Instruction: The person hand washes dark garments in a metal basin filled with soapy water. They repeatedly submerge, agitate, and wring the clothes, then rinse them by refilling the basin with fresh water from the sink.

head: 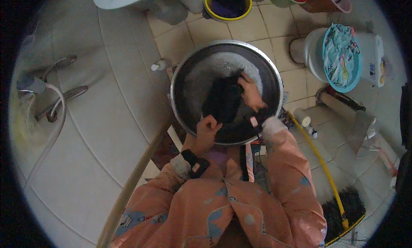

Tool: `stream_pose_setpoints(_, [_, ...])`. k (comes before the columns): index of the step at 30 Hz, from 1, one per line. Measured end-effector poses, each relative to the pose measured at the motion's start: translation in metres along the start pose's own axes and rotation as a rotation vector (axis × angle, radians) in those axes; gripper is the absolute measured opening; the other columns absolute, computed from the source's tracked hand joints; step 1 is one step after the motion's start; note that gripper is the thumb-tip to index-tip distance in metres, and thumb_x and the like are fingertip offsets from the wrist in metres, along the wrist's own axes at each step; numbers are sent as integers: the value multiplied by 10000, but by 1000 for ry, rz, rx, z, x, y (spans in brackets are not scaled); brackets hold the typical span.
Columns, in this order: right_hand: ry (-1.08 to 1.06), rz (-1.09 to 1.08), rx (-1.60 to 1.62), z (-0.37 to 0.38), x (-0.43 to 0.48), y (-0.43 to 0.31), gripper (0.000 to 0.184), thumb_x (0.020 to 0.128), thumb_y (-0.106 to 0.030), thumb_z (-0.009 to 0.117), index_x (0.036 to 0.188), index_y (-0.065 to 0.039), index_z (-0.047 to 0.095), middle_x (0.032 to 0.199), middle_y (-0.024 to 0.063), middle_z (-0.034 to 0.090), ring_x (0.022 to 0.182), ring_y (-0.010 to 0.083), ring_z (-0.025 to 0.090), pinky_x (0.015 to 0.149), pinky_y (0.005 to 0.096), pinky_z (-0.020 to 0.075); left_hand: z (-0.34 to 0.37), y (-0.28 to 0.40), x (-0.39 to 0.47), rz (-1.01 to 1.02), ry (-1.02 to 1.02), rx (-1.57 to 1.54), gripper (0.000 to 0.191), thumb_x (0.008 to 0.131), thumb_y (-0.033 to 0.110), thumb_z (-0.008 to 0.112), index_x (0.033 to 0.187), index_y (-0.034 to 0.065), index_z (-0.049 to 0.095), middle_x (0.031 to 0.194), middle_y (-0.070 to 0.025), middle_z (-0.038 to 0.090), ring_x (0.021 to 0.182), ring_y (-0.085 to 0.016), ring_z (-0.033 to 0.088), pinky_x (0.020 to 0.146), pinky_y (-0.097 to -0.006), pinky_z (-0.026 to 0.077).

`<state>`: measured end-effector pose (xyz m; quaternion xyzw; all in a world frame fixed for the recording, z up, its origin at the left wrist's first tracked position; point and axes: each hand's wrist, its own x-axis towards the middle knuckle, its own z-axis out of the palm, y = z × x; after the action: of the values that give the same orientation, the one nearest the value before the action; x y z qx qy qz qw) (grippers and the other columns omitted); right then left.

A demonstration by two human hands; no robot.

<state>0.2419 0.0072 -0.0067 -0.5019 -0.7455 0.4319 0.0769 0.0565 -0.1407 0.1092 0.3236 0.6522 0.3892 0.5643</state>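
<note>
In front of me stands a large round basin [279, 87] with a pale metallic rim and a dark interior. Soapy water with white suds [254, 67] fills its far side. A black piece of cloth [223, 98] is stretched out over the water; its exact kind is too dark to tell. My left hand [206, 130] grips its near end with curled fingers, close to the basin's near rim. On the right, my right hand [251, 91] pinches the cloth's far right edge, fingers pointing away from me. Both wrists wear black bands.
A yellow-rimmed tub [206, 6] of dark items stands beyond the basin. To the right, a blue basin [358, 77] of patterned cloth rests on the toilet [317, 54]. A yellow-handled broom [322, 161] lies right of me. A white hose [61, 119] hangs along the left wall.
</note>
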Motion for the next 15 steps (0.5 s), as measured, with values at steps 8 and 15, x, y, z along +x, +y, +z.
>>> stream_pose_setpoints(8, [265, -35, -20, -52, -91, -49, 334, 809, 34, 600, 1141, 27, 625, 1267, 260, 601, 1140, 443, 598, 991, 434, 482, -11, -7, -6, 218, 36, -8, 260, 780, -88, 674, 888, 72, 500, 990, -38, 516, 917, -176, 520, 845, -348, 451])
stream_pose_setpoints(15, [381, 85, 244, -103, -134, -113, 171, 817, 32, 555, 963, 71, 634, 1263, 197, 643, 1128, 296, 636, 971, 336, 469, -14, 9, -9, -132, 180, -802, 787, 700, -82, 711, 1402, 124, 420, 1384, -112, 445, 1247, -262, 482, 1056, -375, 422])
